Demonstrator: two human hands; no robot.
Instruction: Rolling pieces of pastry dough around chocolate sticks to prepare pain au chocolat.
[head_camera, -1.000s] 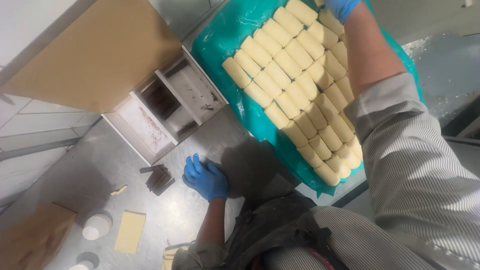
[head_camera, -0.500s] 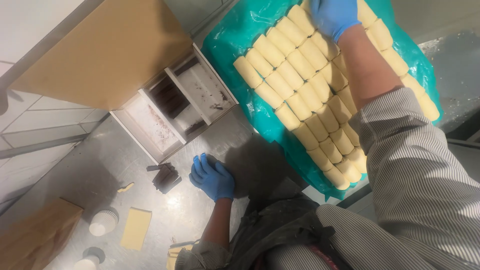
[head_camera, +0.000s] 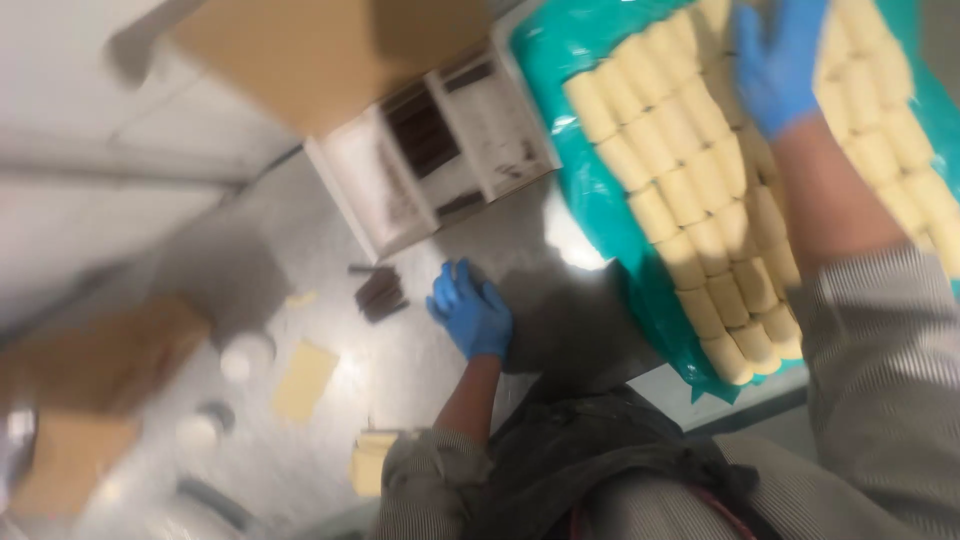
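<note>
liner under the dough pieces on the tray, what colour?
Teal green liner, seen in the head view beneath the pale yellow dough pieces.

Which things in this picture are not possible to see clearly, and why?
- Head view, right hand: fingertips cut off by the top edge; whether it grips a dough piece is unclear.
- Left hand: motion blur hides whether it touches the dark sticks.
- Teal tray: right part cut off by the edge and covered by the sleeve.

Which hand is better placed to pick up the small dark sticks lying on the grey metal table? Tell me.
Left. The left blue-gloved hand rests on the grey metal table right beside the small dark sticks; the right blue-gloved hand lies on the pale yellow dough rolls.
</note>
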